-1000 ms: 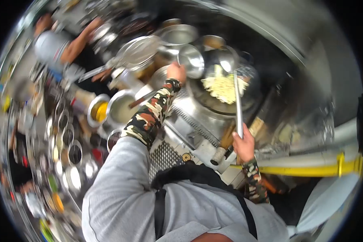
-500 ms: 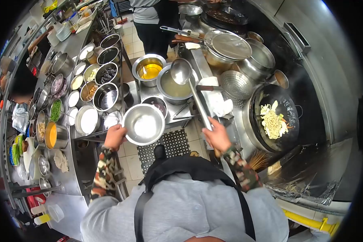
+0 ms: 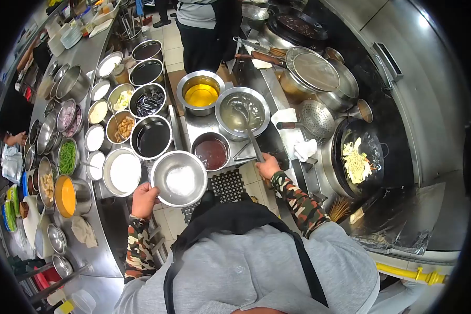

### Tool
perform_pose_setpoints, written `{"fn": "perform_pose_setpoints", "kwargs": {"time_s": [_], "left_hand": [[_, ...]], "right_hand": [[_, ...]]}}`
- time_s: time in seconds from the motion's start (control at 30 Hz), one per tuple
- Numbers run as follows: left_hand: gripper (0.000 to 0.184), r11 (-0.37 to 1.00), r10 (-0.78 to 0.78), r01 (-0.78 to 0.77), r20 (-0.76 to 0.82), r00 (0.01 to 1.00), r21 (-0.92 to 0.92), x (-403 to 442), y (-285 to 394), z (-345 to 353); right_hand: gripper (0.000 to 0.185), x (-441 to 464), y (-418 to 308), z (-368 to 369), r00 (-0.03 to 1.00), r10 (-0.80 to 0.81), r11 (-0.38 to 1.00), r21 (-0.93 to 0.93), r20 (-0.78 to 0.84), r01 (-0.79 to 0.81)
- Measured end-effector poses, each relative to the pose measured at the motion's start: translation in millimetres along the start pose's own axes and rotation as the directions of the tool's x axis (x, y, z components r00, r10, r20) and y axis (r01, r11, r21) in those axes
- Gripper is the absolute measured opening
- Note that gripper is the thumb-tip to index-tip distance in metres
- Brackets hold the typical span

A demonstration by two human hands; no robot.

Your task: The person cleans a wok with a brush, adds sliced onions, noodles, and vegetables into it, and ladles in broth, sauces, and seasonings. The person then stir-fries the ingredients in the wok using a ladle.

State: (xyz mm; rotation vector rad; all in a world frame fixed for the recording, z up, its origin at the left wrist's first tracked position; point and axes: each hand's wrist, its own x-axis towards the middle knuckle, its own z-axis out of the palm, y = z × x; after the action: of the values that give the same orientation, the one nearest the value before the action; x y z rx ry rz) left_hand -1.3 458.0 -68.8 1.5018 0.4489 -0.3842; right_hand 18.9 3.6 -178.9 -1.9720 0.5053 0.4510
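Note:
My left hand [image 3: 145, 200] grips the rim of an empty metal bowl [image 3: 179, 179] and holds it in front of my body. My right hand [image 3: 268, 166] is closed on the handle of a ladle [image 3: 254, 140], whose head dips into the cloudy liquid of a metal pot [image 3: 264, 111]. Beside that pot stand one of yellow oil [image 3: 201, 96] and one of dark red liquid [image 3: 211, 152]. At the right, noodles [image 3: 356, 161] lie in a black wok [image 3: 379, 141].
A perforated strainer [image 3: 317, 119] rests left of the wok. Many containers, including a pot of orange liquid [image 3: 66, 195] and a bowl of chopped greens [image 3: 67, 157], crowd the left counter [image 3: 105, 251]. Another person [image 3: 198, 42] stands beyond the pots.
From over the wok, both hands have swung left with bowl and ladle. Since half a second ago, the ladle head has gone down into the cloudy liquid and the bowl has shifted slightly left.

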Motion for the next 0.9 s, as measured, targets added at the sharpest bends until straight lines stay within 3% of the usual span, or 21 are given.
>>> {"fn": "perform_pose_setpoints", "kwargs": {"time_s": [0.03,0.07,0.13,0.17,0.33,0.4,0.9], "left_hand": [[0.017,0.999,0.018,-0.020,0.031,0.999,0.035,5,2,1],[0.019,0.997,0.036,-0.040,0.062,0.997,0.069,9,2,3],[0.022,0.993,0.055,-0.062,0.072,0.996,0.097,13,2,5],[0.022,0.991,0.062,-0.071,0.079,0.995,0.113,13,2,7],[0.023,0.995,0.040,-0.047,0.082,0.996,0.087,7,2,24],[0.023,0.997,0.033,-0.040,0.090,0.995,0.069,10,-4,28],[0.025,0.989,0.123,-0.126,0.044,0.991,0.074,-4,3,81]], "right_hand": [[0.032,-12,-23,0,0.983,0.140,0.933,0.316,0.121,-0.172],[0.032,-9,-24,-1,0.983,0.139,0.932,0.320,0.120,-0.171],[0.008,-7,-29,-7,0.928,0.150,0.611,0.706,0.340,-0.357],[0.015,-9,-30,-11,0.915,0.143,0.542,0.744,0.377,-0.391],[0.015,-26,-23,-37,0.907,0.096,0.325,0.849,0.409,-0.417],[0.016,-34,-20,-48,0.851,-0.020,0.209,0.835,0.525,-0.510],[0.010,-109,-57,-120,0.843,-0.225,0.104,0.873,0.488,-0.477]]}}
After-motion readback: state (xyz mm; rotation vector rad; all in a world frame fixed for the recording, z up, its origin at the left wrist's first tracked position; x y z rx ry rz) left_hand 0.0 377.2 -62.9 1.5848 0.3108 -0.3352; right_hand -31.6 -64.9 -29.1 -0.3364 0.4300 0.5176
